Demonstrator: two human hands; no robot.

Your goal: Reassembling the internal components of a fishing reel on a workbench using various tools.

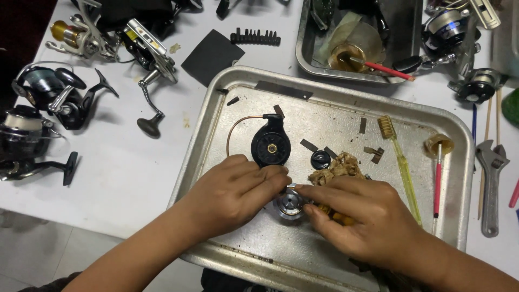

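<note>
The small metal spool [290, 204] sits on the steel tray [335, 86], near the tray's front edge, and both hands meet on it. The left hand [232, 194] closes its fingertips on the left side of the spool's rim, and the right hand [362, 216] pinches the top and the right side with thumb and forefinger, so the part is gripped from 2 sides. I judge it is rigid and rather light, with a smooth shiny surface that is probably greasy, so it can slip; the rim is the safe place to hold, not the polished face.

Just behind the spool, on the tray, lies a black reel body [270, 143] with a brass nut in its middle and a thin copper-coloured wire bail. Right of that is a small black round cap [320, 159] and a crumpled brownish rag [338, 167], partly under the right hand. Further right on the tray rest a yellow toothbrush [403, 173] and a red-handled brush [438, 178]. Outside the tray, to its left, several fishing reels [59, 97] lie on the white table, and to its right an adjustable wrench [491, 184].
</note>
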